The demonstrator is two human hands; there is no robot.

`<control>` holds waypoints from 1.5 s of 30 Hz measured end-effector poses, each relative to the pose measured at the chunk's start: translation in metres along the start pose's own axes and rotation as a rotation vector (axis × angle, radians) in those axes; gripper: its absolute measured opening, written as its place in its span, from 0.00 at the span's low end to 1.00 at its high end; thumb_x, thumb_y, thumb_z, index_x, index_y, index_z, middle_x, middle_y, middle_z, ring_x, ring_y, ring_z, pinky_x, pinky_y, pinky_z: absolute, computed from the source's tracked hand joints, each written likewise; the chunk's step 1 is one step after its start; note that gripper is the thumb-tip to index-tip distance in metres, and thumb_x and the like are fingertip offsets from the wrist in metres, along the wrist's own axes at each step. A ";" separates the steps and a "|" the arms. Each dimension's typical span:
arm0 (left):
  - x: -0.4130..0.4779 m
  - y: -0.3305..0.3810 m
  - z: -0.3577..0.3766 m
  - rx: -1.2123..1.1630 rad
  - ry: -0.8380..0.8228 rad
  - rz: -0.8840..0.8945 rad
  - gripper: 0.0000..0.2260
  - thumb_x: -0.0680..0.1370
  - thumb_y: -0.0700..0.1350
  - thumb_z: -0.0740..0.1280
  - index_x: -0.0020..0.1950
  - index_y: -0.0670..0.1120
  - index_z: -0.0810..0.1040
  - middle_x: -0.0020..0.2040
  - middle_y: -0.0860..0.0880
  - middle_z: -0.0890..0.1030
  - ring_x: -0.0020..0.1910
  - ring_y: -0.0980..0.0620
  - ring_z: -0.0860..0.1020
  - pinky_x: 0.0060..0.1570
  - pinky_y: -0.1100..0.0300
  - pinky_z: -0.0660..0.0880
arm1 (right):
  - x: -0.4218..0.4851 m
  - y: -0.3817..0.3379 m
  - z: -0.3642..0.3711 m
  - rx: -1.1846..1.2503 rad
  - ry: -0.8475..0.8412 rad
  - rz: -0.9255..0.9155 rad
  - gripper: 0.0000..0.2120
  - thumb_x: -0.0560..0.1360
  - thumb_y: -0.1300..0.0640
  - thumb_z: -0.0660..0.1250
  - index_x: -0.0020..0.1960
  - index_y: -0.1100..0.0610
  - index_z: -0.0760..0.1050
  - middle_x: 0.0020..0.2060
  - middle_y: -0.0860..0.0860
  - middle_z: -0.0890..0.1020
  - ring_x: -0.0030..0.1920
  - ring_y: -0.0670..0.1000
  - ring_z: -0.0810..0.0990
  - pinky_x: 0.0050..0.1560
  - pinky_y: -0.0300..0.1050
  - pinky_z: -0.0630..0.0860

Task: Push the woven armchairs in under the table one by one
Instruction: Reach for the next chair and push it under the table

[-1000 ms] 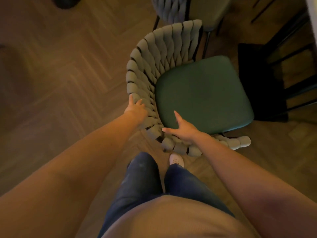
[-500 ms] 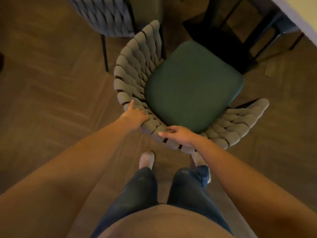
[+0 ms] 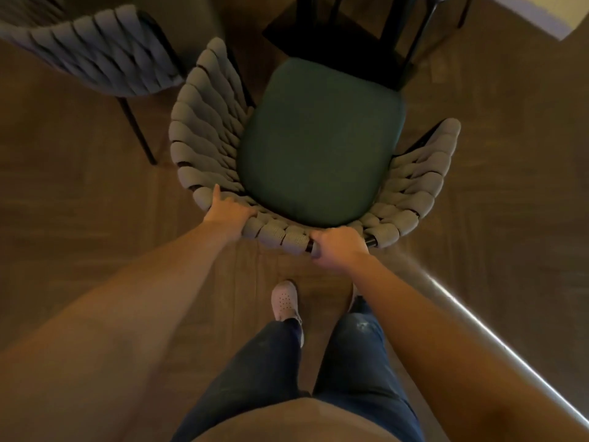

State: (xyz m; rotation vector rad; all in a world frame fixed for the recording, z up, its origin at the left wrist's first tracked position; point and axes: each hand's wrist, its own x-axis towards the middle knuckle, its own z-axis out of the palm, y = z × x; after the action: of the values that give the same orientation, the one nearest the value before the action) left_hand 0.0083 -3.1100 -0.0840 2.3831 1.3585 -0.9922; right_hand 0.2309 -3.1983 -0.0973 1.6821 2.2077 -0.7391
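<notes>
Both hands grip the woven armchair (image 3: 204, 148) at its back rim: left hand (image 3: 228, 215) and right hand (image 3: 339, 247) closed around it. The frame looks stiff and light, the weave soft; it should slide readily on the wooden floor (image 3: 63, 202).

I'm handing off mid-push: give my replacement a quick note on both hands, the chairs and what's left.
Left hand: closed on the woven backrest rim of the green-seat armchair.
Right hand: firm grip on the same rim, further right.
The chair faces the table, front at its dark base, seat not yet under.
Second woven armchair stands to the left.
Left: push this one in.
</notes>
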 end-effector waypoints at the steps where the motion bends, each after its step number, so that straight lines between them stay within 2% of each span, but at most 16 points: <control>1: 0.000 0.000 0.000 0.001 -0.001 -0.002 0.23 0.77 0.49 0.67 0.71 0.60 0.66 0.72 0.53 0.68 0.74 0.45 0.62 0.72 0.32 0.44 | 0.001 0.001 -0.001 0.001 0.001 0.000 0.10 0.76 0.48 0.63 0.54 0.52 0.73 0.47 0.51 0.82 0.47 0.55 0.81 0.40 0.46 0.71; 5: 0.011 0.008 -0.006 -0.010 0.005 -0.008 0.23 0.78 0.48 0.66 0.72 0.59 0.67 0.71 0.53 0.71 0.72 0.44 0.64 0.72 0.32 0.42 | 0.000 0.013 -0.008 -0.003 -0.007 0.025 0.09 0.77 0.49 0.63 0.54 0.51 0.73 0.47 0.51 0.82 0.47 0.54 0.81 0.41 0.46 0.72; 11: 0.040 0.021 -0.033 -0.085 0.070 0.014 0.19 0.77 0.44 0.65 0.67 0.58 0.72 0.62 0.53 0.77 0.66 0.45 0.71 0.71 0.32 0.42 | 0.012 0.050 -0.030 -0.045 0.017 0.054 0.06 0.76 0.50 0.61 0.53 0.47 0.72 0.43 0.48 0.81 0.46 0.52 0.80 0.44 0.46 0.65; 22: 0.091 0.035 -0.087 -0.169 0.074 0.038 0.15 0.78 0.45 0.63 0.64 0.57 0.73 0.60 0.53 0.77 0.67 0.46 0.69 0.71 0.31 0.42 | 0.049 0.115 -0.068 -0.100 -0.052 0.088 0.09 0.77 0.52 0.61 0.57 0.46 0.72 0.46 0.48 0.81 0.49 0.53 0.79 0.49 0.50 0.66; 27: 0.114 0.037 -0.105 -0.168 0.074 0.041 0.17 0.78 0.45 0.64 0.66 0.58 0.72 0.60 0.53 0.77 0.67 0.46 0.69 0.71 0.32 0.42 | 0.062 0.137 -0.087 -0.091 -0.057 0.102 0.09 0.76 0.52 0.62 0.56 0.45 0.74 0.41 0.46 0.77 0.47 0.52 0.79 0.50 0.51 0.67; 31: 0.128 0.034 -0.113 -0.202 0.101 0.070 0.17 0.78 0.44 0.64 0.65 0.58 0.73 0.60 0.54 0.77 0.66 0.47 0.69 0.72 0.33 0.43 | 0.071 0.148 -0.098 -0.109 -0.057 0.125 0.08 0.76 0.52 0.61 0.54 0.44 0.73 0.44 0.46 0.80 0.49 0.52 0.79 0.54 0.52 0.69; 34: 0.140 0.027 -0.118 -0.255 0.136 0.115 0.13 0.77 0.43 0.65 0.60 0.57 0.76 0.57 0.54 0.78 0.66 0.48 0.69 0.72 0.34 0.43 | 0.078 0.152 -0.107 -0.128 -0.070 0.158 0.07 0.76 0.51 0.61 0.53 0.44 0.73 0.45 0.47 0.80 0.50 0.52 0.79 0.56 0.54 0.67; 37: 0.155 0.016 -0.123 -0.243 0.147 0.176 0.09 0.76 0.47 0.67 0.56 0.55 0.78 0.56 0.54 0.79 0.66 0.49 0.70 0.73 0.36 0.42 | 0.088 0.158 -0.117 -0.157 -0.082 0.212 0.06 0.76 0.51 0.61 0.53 0.44 0.73 0.44 0.47 0.79 0.50 0.53 0.78 0.56 0.54 0.66; 39: 0.166 0.008 -0.126 -0.175 0.144 0.218 0.13 0.75 0.50 0.68 0.60 0.55 0.77 0.59 0.55 0.78 0.67 0.50 0.69 0.73 0.38 0.41 | 0.095 0.161 -0.122 -0.168 -0.099 0.253 0.07 0.77 0.52 0.61 0.53 0.44 0.73 0.42 0.46 0.77 0.50 0.52 0.78 0.57 0.54 0.66; 42: 0.178 -0.008 -0.139 -0.063 0.121 0.333 0.21 0.74 0.52 0.69 0.67 0.55 0.73 0.62 0.54 0.77 0.67 0.49 0.70 0.74 0.41 0.48 | 0.106 0.164 -0.126 -0.167 -0.105 0.295 0.08 0.76 0.51 0.62 0.54 0.43 0.75 0.42 0.46 0.77 0.50 0.52 0.78 0.58 0.55 0.65; 45: 0.185 -0.024 -0.154 0.020 0.067 0.423 0.26 0.74 0.51 0.69 0.71 0.55 0.67 0.62 0.52 0.77 0.61 0.49 0.75 0.66 0.49 0.68 | 0.112 0.166 -0.126 -0.179 -0.105 0.321 0.09 0.75 0.50 0.63 0.55 0.43 0.75 0.46 0.47 0.80 0.50 0.52 0.78 0.59 0.56 0.65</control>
State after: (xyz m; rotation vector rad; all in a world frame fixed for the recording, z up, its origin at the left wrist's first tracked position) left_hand 0.1207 -2.8960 -0.0869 2.5828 0.8082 -0.8138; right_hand 0.3680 -3.0053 -0.0869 1.8004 1.8133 -0.5179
